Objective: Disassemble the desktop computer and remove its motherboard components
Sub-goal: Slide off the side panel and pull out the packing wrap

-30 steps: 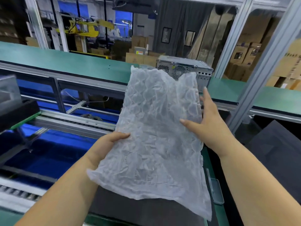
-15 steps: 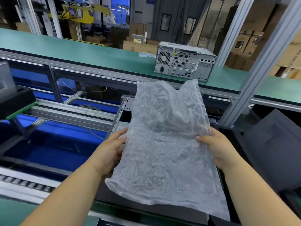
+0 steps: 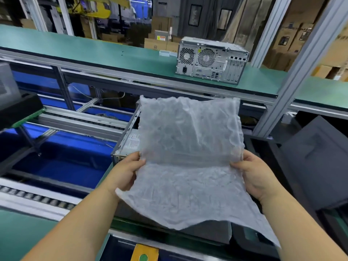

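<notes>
Bubble-wrap bag held up over the open case

Our left hand (image 3: 125, 173) and right hand (image 3: 253, 175) each grip an edge of the bubble-wrap bag (image 3: 188, 157), contents unclear; open computer case (image 3: 128, 142) lies behind it.

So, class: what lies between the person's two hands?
In the head view, a crumpled bubble-wrap sheet spans the gap; the left hand and right hand each grip a side edge.

No legible text or labels anywhere.
</notes>
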The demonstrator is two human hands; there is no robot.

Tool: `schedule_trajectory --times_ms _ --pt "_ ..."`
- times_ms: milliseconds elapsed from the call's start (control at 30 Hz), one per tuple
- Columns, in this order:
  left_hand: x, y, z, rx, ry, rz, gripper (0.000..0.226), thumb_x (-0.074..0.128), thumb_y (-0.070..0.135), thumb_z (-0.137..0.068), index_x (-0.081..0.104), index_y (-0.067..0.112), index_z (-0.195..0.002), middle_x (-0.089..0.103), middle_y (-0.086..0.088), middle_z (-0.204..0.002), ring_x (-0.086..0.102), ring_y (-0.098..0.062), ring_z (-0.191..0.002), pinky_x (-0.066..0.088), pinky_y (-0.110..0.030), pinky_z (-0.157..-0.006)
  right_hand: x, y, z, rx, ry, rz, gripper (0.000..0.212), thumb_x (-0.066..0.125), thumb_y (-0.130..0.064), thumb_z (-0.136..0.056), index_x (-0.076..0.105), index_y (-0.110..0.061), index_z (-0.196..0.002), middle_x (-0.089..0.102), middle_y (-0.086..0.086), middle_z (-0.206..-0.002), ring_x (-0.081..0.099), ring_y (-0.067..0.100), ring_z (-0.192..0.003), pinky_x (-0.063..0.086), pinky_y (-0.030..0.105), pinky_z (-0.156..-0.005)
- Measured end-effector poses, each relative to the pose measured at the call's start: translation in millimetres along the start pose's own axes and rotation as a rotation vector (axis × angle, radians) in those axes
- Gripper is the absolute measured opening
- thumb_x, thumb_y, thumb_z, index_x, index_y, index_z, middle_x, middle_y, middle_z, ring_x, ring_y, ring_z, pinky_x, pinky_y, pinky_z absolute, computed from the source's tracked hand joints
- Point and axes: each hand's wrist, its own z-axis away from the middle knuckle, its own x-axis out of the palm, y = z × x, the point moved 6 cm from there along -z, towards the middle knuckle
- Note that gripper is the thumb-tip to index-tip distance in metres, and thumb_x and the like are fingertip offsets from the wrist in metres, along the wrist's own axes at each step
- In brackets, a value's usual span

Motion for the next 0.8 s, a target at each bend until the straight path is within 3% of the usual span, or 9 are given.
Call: schedule_trajectory --times_ms 100,200,267,333,400,500,600,667,800 --pt "9 -7 4 -0.015 0.025 0.028 0.024 0.051 0.005 -0.093 0.067 0.008 -0.110 0.073 -0.014 -0.101 0.072 -0.026 -0.085 0.056 -0.029 -0.061 -13 2 -2 0.027 0.010 0.030 0.025 0.059 0.004 -0.081 0.075 -0.013 -0.090 0.070 0.020 -0.107 0.069 0.037 -0.094 0.056 0.045 -0.076" --pt "19 -15 4 -0.072 0.126 -0.060 0.020 0.044 0.006 -0.098 0.060 0.010 -0.087 0.069 0.007 -0.059 0.064 0.000 -0.050 0.046 -0.012 -0.043 -20 -1 -1 0.028 -0.038 -0.048 0.029 0.054 -0.003 -0.080 0.073 -0.005 -0.100 0.068 0.023 -0.111 0.065 0.040 -0.100 0.054 0.050 -0.084" --pt "21 -18 8 -0.068 0.178 -0.156 0.030 0.040 0.017 -0.103 0.054 0.012 -0.078 0.061 0.013 -0.048 0.056 0.005 -0.043 0.044 -0.009 -0.045 -25 -7 2 0.016 -0.095 -0.108 0.033 0.050 -0.015 -0.076 0.074 0.000 -0.094 0.069 0.021 -0.105 0.062 0.041 -0.100 0.050 0.050 -0.089" --pt "36 -24 10 -0.128 0.099 -0.102 0.051 0.033 0.045 -0.103 0.063 0.006 -0.090 0.072 0.000 -0.075 0.068 -0.011 -0.071 0.052 -0.022 -0.073 -35 -11 3 0.029 -0.074 -0.063 0.041 0.045 -0.030 -0.087 0.071 -0.004 -0.070 0.069 0.015 -0.097 0.059 0.034 -0.097 0.044 0.046 -0.087" --pt "50 -28 16 -0.189 0.018 -0.050 0.061 0.036 0.060 -0.096 0.065 0.008 -0.104 0.068 -0.014 -0.096 0.067 -0.027 -0.087 0.051 -0.037 -0.078 -45 -13 3 0.056 -0.031 0.068 0.052 0.045 -0.043 -0.094 0.063 -0.006 -0.063 0.068 0.010 -0.099 0.060 0.029 -0.098 0.042 0.046 -0.089" --pt "63 -33 20 -0.155 -0.027 -0.134 0.029 0.070 0.023 -0.084 0.059 0.017 -0.110 0.063 -0.014 -0.106 0.066 -0.030 -0.090 0.052 -0.044 -0.082 -45 -17 7 0.047 -0.141 0.220 0.023 0.067 -0.024 -0.080 0.062 -0.002 -0.082 0.059 0.012 -0.096 0.055 0.032 -0.090 0.042 0.043 -0.080" --pt "64 -36 22 -0.056 0.066 -0.128 0.062 0.068 -0.008 -0.079 0.051 0.028 -0.126 0.062 -0.014 -0.118 0.067 -0.037 -0.099 0.056 -0.050 -0.082 -49 -21 8 0.010 -0.130 0.324 0.038 0.067 0.005 -0.080 0.059 -0.012 -0.112 0.057 0.011 -0.116 0.059 0.031 -0.101 0.048 0.044 -0.090" --pt "61 -36 27 0.015 0.110 -0.046 0.069 0.070 -0.010 -0.074 0.050 0.026 -0.129 0.061 -0.016 -0.122 0.067 -0.036 -0.102 0.057 -0.049 -0.079 -51 -21 9 0.033 -0.082 0.247 0.048 0.065 0.001 -0.084 0.055 -0.018 -0.127 0.058 0.009 -0.124 0.060 0.030 -0.111 0.047 0.048 -0.099" --pt "56 -50 40 0.023 -0.004 0.260 0.061 0.069 0.001 -0.074 0.053 0.009 -0.132 0.059 -0.022 -0.129 0.060 -0.042 -0.114 0.053 -0.053 -0.087 -29 -6 17 0.159 -0.215 0.145 0.052 0.070 -0.030 -0.082 0.054 -0.014 -0.129 0.068 0.009 -0.117 0.066 0.032 -0.105 0.052 0.053 -0.089"
